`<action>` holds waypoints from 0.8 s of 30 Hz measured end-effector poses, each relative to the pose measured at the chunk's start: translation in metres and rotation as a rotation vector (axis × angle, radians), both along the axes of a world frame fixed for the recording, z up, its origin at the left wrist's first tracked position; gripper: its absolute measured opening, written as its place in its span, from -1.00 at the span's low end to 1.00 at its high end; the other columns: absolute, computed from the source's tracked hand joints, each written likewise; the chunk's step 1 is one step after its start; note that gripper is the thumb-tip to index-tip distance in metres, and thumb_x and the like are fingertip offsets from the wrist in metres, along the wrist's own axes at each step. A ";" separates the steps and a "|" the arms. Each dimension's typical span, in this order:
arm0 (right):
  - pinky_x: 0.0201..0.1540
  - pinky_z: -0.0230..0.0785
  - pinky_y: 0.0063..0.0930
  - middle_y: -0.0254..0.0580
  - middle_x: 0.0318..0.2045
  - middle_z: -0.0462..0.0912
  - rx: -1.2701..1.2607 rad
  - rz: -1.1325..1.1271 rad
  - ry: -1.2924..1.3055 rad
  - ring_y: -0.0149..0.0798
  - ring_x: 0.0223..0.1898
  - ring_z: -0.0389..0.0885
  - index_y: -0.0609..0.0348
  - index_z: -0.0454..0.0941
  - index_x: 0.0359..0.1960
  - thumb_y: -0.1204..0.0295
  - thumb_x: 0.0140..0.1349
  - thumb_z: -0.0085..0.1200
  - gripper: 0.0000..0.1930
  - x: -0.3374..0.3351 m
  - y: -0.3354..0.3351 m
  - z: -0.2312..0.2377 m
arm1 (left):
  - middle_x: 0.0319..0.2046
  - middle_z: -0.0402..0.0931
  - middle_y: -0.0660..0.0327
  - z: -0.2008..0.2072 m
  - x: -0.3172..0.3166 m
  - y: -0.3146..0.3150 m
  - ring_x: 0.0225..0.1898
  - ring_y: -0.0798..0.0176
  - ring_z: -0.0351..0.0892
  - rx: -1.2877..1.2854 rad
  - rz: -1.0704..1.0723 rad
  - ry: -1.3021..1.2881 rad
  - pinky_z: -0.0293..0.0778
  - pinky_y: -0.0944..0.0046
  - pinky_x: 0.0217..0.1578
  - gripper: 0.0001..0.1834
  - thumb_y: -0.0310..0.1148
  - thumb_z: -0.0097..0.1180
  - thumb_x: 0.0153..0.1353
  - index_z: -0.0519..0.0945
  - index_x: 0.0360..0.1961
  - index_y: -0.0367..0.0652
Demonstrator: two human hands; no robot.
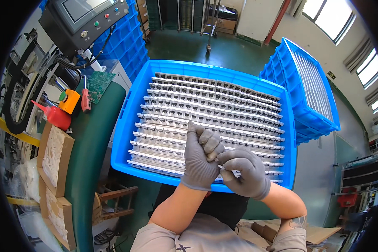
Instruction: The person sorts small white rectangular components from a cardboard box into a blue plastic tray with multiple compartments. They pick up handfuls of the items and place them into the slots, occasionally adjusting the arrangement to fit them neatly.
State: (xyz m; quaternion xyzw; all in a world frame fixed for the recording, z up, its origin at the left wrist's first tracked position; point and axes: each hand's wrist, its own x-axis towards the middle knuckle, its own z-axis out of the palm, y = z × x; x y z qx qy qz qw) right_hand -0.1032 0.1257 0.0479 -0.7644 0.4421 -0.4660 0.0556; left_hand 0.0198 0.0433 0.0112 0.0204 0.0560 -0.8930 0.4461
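Both my hands wear grey knit gloves and meet over the near side of a blue plastic crate (132, 86). In the crate stand long rows of small white and silver parts with black pieces (206, 101). My left hand (201, 153) is closed, its fingers curled toward the palm; whatever they hold is hidden. Right beside it, my right hand (243, 170) pinches a small pale piece (220, 166) between thumb and fingers, too small to name. The tips of the right fingers are close against the left hand.
Left of the crate, a green-topped bench (86, 147) carries a red bottle (56, 116), a screwdriver (85, 98), a green circuit board (100, 86) and cardboard boxes (54, 157). A control panel (86, 21) overhangs it. More stacked blue crates (283, 69) stand at the right.
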 end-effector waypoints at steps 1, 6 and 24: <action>-0.24 0.55 -0.33 -0.15 -0.23 0.69 0.028 0.008 0.019 -0.14 -0.28 0.67 0.10 0.48 -0.26 0.61 0.05 0.29 -0.74 0.000 0.001 -0.002 | -0.62 0.15 0.41 -0.005 -0.001 0.001 -0.70 0.51 0.06 0.029 0.004 0.014 0.09 0.51 -0.77 -0.54 0.03 -0.17 0.54 0.44 -0.43 -0.03; -0.21 0.51 -0.28 -0.16 -0.16 0.68 0.023 0.000 0.077 -0.11 -0.23 0.66 0.10 0.49 -0.25 0.59 -0.01 0.31 -0.70 -0.001 0.000 -0.004 | -0.58 0.17 0.39 0.002 -0.009 0.001 -0.63 0.48 0.18 0.232 0.001 -0.053 0.23 0.51 -0.67 -0.57 0.05 -0.18 0.54 0.41 -0.36 -0.02; -0.24 0.58 -0.45 0.03 -0.15 0.66 0.321 0.014 -0.629 -0.31 -0.27 0.69 0.24 0.30 -0.30 0.83 0.19 0.00 -0.78 -0.026 0.021 -0.007 | -0.51 0.21 0.38 0.000 -0.012 0.012 -0.57 0.46 0.18 0.329 -0.116 0.013 0.20 0.50 -0.64 -0.60 0.05 -0.15 0.53 0.41 -0.32 -0.01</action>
